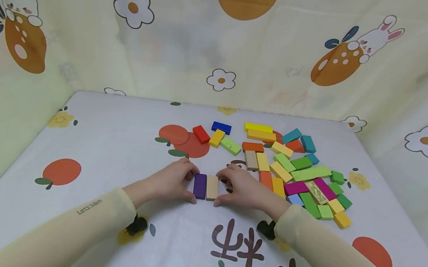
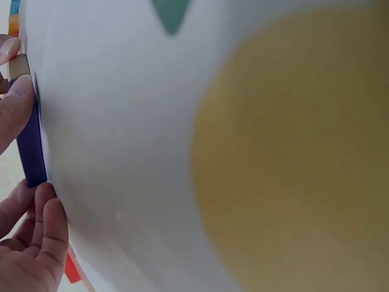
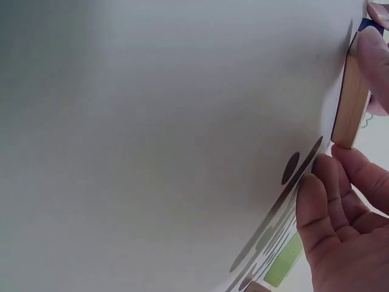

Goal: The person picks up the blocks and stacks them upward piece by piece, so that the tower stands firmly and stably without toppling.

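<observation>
With the left hand (image 1: 171, 180) pinching the purple block (image 1: 200, 186) and the right hand (image 1: 248, 189) the tan block (image 1: 212, 187), side by side on the table (image 1: 113, 150), light, even pressure should keep their ends level.

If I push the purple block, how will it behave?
The purple block probably stays stiff: its edges look straight. Lying on its broad face, it should slide rather than roll or tip.

You can pass your left hand (image 1: 174, 180) leftward over the white fruit-printed cloth (image 1: 117, 150). Between your hands, the purple rectangular block (image 1: 199, 186) and beige wooden rectangular block (image 1: 212, 187) obstruct passage. Rightward of your right hand (image 1: 245, 187), scattered multicoloured rectangular blocks (image 1: 311, 173) obstruct low travel.
</observation>
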The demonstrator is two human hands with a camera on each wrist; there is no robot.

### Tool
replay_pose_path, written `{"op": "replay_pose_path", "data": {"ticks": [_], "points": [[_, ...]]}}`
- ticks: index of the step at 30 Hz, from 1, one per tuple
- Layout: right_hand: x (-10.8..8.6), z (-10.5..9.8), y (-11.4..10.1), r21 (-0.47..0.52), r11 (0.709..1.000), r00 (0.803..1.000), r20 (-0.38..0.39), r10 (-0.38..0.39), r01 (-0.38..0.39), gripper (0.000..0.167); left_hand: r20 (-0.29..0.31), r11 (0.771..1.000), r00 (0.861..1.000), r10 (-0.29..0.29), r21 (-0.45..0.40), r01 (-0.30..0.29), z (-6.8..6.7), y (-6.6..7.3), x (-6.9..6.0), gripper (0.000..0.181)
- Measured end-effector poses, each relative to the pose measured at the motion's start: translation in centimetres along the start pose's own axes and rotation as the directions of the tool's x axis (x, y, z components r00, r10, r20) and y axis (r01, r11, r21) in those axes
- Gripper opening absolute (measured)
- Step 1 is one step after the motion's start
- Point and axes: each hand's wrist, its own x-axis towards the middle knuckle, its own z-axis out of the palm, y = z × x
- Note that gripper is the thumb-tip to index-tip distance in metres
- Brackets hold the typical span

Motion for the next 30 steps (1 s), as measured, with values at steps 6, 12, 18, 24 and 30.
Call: {"op": "replay_pose_path", "data": {"ticks": [6,12,18,24,30], "points": [[0.0,0.3,-0.2,-0.015,1.0,1.0,-0.006,0.004,-0.004,0.069,-0.001,1.0,1.0,-0.005,0.001,0.005,0.1,0.1,-0.2,0.067],[0.2,0.4,-0.2,-0.017,1.0,1.0,-0.005,0.012,-0.012,0.069,-0.001,1.0,1.0,-0.001,0.002,0.001,0.1,0.0,-0.2,0.067],[0.1,0.2,-0.3,-0.021,1.0,1.0,-0.003,0.009,-0.009,0.069,0.002,1.0,1.0,0.007,0.003,-0.007,0.0,0.1,-0.3,0.067],[0.1,0.1,-0.2,-0.019,1.0,1.0,0.002,0.014,-0.014,0.07,0.003,1.0,1.0,0.011,0.005,-0.011,0.1,0.1,-0.2,0.068],[-0.4,-1.1,0.5,-0.004,1.0,1.0,-0.013,0.012,-0.012,0.075,0.013,1.0,1.0,-0.003,-0.02,0.004,-1.2,0.1,-0.2,0.08]]}}
